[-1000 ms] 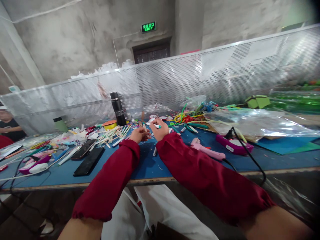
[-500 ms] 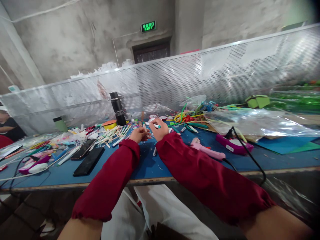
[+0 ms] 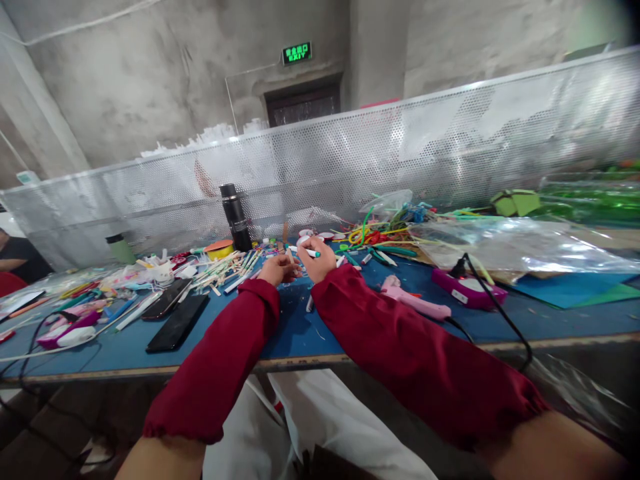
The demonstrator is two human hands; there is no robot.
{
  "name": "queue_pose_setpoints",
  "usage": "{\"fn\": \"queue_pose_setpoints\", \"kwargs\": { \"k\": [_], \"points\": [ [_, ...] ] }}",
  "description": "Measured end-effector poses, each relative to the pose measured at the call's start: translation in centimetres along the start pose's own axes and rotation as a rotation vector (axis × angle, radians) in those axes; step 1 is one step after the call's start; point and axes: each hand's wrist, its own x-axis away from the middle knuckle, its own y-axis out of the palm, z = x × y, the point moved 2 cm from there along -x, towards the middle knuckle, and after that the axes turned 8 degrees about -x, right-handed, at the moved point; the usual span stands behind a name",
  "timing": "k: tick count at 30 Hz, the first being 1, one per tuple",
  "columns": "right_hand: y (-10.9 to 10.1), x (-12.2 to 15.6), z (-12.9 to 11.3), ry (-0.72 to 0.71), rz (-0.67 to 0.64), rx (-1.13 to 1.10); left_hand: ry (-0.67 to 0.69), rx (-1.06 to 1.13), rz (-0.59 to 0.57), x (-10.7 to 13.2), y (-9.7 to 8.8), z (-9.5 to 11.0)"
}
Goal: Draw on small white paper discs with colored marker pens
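My right hand (image 3: 323, 262) is closed around a white marker pen (image 3: 311, 253) with a green end, held slantwise and pointing to the left. Close beside it, my left hand (image 3: 278, 271) pinches a small flat stick (image 3: 291, 257), pale like wood. The marker's left tip is near the top of that stick; whether they touch I cannot tell. Both hands hover low over the blue tabletop (image 3: 297, 333). A pink glue gun (image 3: 415, 300) lies to the right of my right forearm. Left of my left hand spreads a pile of pale sticks (image 3: 235, 267).
A black thermos (image 3: 235, 217) and a roll of yellow tape (image 3: 220, 250) stand behind the sticks. Two dark phones, one a black phone (image 3: 177, 325), lie at left. A purple power socket (image 3: 470, 290) with a cable sits at right. A perforated metal panel (image 3: 325, 173) borders the back.
Both hands stay almost in place, with the marker and stick still held. At the far left edge, another person has shifted slightly.
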Motion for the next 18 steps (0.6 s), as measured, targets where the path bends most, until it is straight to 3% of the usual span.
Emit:
{"fn": "queue_pose_setpoints", "kwargs": {
  "k": [18],
  "points": [
    [-0.04, 0.03, -0.39, 0.022, -0.001, 0.017, -0.028, 0.032, 0.001, 0.0, 0.07, 0.1]
  ]
}}
